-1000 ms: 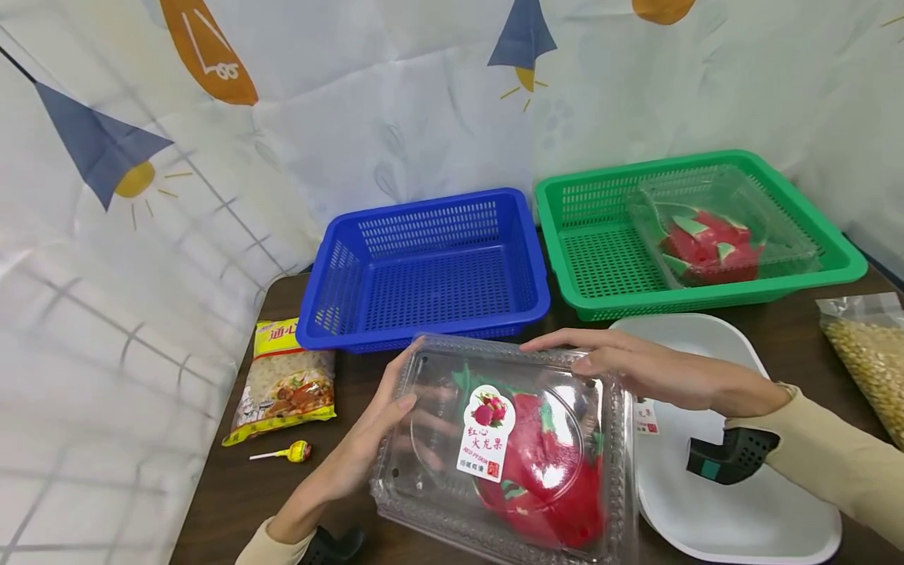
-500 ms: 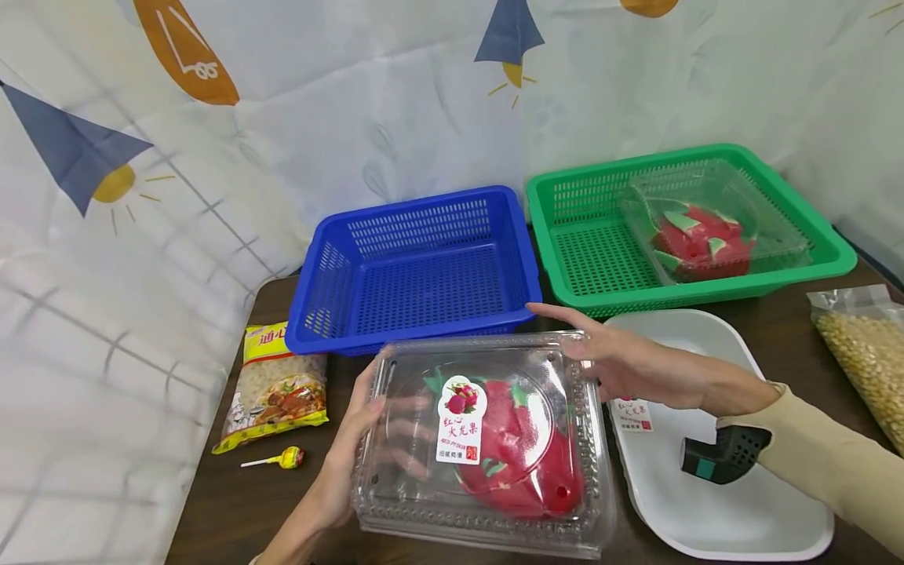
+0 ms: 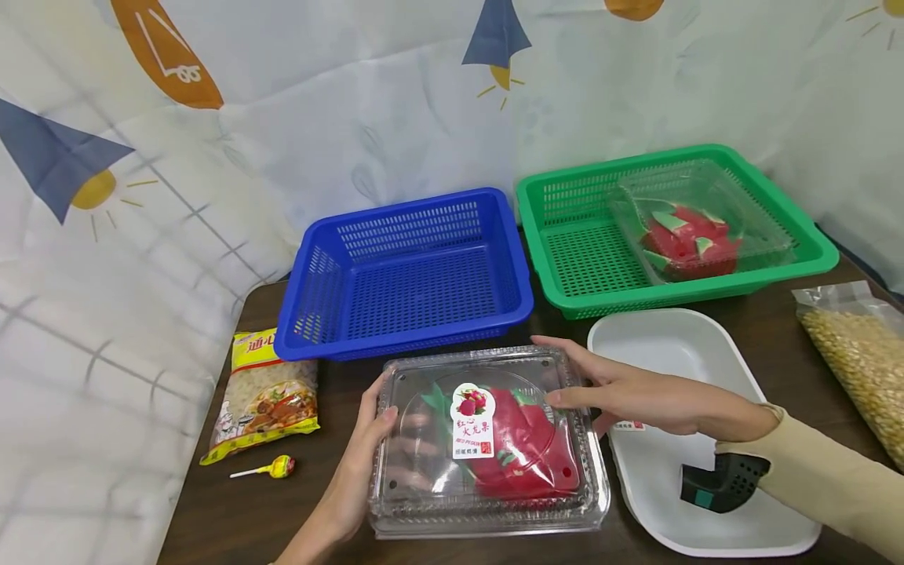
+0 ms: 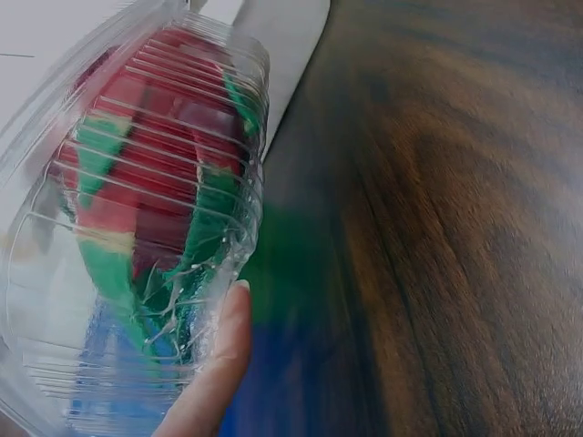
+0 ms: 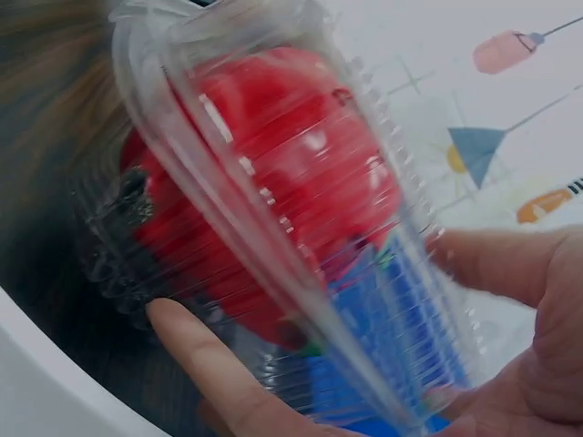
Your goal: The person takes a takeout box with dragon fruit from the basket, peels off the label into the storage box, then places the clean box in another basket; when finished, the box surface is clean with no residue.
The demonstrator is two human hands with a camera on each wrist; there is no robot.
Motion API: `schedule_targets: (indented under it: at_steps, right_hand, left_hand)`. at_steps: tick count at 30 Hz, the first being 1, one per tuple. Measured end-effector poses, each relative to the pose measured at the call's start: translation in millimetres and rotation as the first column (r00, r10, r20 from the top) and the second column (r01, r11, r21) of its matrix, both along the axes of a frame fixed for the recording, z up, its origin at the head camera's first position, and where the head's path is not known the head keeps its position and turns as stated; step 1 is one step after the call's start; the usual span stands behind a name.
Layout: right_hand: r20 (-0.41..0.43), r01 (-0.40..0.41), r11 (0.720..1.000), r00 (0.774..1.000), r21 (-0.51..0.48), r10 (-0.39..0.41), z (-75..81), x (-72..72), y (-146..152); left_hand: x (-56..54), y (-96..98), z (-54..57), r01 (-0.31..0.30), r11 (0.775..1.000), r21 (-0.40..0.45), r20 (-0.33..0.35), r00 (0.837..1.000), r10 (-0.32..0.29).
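A clear plastic clamshell box (image 3: pixel 438 498) is held between my two hands in the head view. It carries a white label (image 3: pixel 472 428), and a red and green dragon fruit (image 3: pixel 526 439) shows through the lid. My left hand (image 3: pixel 353 471) grips the left side, its thumb at the lid's edge and its fingers seen through the plastic. My right hand (image 3: pixel 628 396) holds the right side, thumb over the lid. In the left wrist view a fingertip (image 4: pixel 228 337) presses the box's ribbed wall. The right wrist view shows fingers (image 5: pixel 209 360) spread along the box (image 5: pixel 182 173).
Behind the box stands a blue basket (image 3: pixel 523 302). A green basket (image 3: pixel 586 302) at back right holds another boxed dragon fruit (image 3: pixel 688 243). A white tray (image 3: pixel 734 502) lies under the right forearm. Pasta bag (image 3: pixel 264 392) and lollipop (image 3: pixel 282 467) lie left, a corn bag (image 3: pixel 854 345) right.
The box has turned slightly and sits more level. My right hand has shifted from its far edge to its right side, thumb now on the lid. The left hand keeps its hold.
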State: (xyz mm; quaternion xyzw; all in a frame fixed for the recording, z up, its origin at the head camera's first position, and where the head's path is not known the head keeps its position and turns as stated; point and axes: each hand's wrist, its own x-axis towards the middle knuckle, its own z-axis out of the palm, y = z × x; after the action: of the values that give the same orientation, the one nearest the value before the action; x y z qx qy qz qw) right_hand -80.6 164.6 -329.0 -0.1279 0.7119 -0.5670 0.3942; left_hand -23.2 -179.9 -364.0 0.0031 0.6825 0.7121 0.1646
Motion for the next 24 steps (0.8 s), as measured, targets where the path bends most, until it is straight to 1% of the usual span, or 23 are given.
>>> schedule_targets:
  at_steps: [5, 10, 15, 21, 24]
  right_hand:
    - [0.019, 0.013, 1.000, 1.000, 0.018, -0.013, -1.4, -8.4, -1]
    - [0.020, 0.010, 1.000, 1.000, 0.001, -0.010, -4.1, -17.7, -5]
    - [0.023, 0.015, 1.000, 1.000, 0.009, -0.015, -6.3, -21.5, -9]
    - [-0.013, 0.045, 0.997, 0.999, 0.068, -0.044, -4.3, -25.0, -12]
    - [-0.030, 0.050, 0.996, 0.998, 0.069, -0.048, -4.0, -27.0, -12]
  left_hand:
    - [-5.9, -0.1, -5.2, -0.007, 0.999, -0.042, 0.013, 1.000, 0.008]
    - [-12.2, -1.4, -9.9, -0.028, 0.996, -0.082, 0.015, 0.999, 0.029]
    - [-16.4, -2.6, -13.3, -0.034, 0.988, -0.148, 0.021, 0.999, 0.037]
    - [-22.3, -3.1, -13.8, -0.033, 0.965, -0.259, 0.007, 0.999, 0.036]
    - [-24.6, -3.3, -13.4, -0.027, 0.951, -0.308, -0.005, 1.000, 0.026]
